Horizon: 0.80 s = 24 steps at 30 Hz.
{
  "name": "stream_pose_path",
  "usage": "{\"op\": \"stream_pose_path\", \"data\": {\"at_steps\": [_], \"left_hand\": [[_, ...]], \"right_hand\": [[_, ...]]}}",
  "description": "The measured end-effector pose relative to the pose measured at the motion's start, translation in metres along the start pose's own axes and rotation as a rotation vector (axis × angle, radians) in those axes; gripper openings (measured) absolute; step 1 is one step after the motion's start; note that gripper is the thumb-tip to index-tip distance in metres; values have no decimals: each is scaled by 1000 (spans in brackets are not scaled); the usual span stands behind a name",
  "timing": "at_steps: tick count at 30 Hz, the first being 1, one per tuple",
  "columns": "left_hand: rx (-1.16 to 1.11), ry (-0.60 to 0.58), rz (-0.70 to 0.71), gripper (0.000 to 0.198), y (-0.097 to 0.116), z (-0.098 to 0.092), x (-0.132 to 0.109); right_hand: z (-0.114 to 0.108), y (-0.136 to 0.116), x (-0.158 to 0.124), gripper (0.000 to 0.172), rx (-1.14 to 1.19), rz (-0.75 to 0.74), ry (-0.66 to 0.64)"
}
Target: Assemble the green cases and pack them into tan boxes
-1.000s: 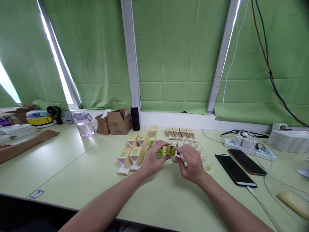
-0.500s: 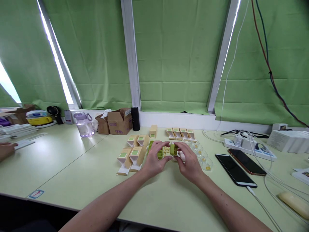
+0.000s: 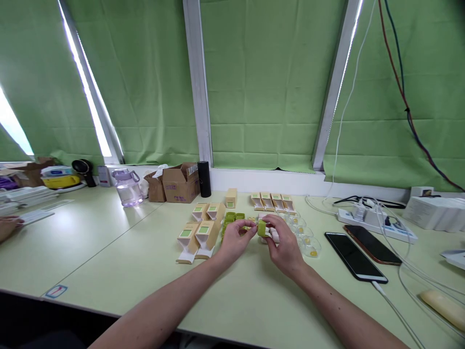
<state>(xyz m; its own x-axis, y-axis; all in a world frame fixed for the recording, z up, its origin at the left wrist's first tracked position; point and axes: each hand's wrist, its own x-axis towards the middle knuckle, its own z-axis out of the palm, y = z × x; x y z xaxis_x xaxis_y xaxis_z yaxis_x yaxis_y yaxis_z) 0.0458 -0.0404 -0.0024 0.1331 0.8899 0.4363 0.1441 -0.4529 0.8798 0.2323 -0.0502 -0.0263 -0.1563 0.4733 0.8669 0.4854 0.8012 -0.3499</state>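
Right hand [image 3: 285, 241]: grip narrowed around small green piece [image 3: 261, 228] at its ten o'clock. Left hand [image 3: 235, 241], piece's eight o'clock: pinched close, hold unclear. Piece likely light, stiff, smooth; best held by outer sides. Cartons [image 3: 206, 230], nine o'clock.

Small green piece [image 3: 261, 228] held over pale table [image 3: 236, 303].
We see the right hand [image 3: 284, 245] pinching it between thumb and fingers. The left hand [image 3: 234, 241], fingertips together, is just beside it; we cannot tell whether it grips anything. Four cream boxes [image 3: 206, 232] left; clear domed pieces [image 3: 311, 250], two phones [image 3: 356, 257] right.
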Motion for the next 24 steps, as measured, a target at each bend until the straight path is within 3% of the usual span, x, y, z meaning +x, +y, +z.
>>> {"op": "stream_pose_path", "data": {"at_steps": [24], "left_hand": [[-100, 80, -162, 33, 6, 2, 1]], "right_hand": [[2, 1, -2, 55, -13, -1, -13]]}}
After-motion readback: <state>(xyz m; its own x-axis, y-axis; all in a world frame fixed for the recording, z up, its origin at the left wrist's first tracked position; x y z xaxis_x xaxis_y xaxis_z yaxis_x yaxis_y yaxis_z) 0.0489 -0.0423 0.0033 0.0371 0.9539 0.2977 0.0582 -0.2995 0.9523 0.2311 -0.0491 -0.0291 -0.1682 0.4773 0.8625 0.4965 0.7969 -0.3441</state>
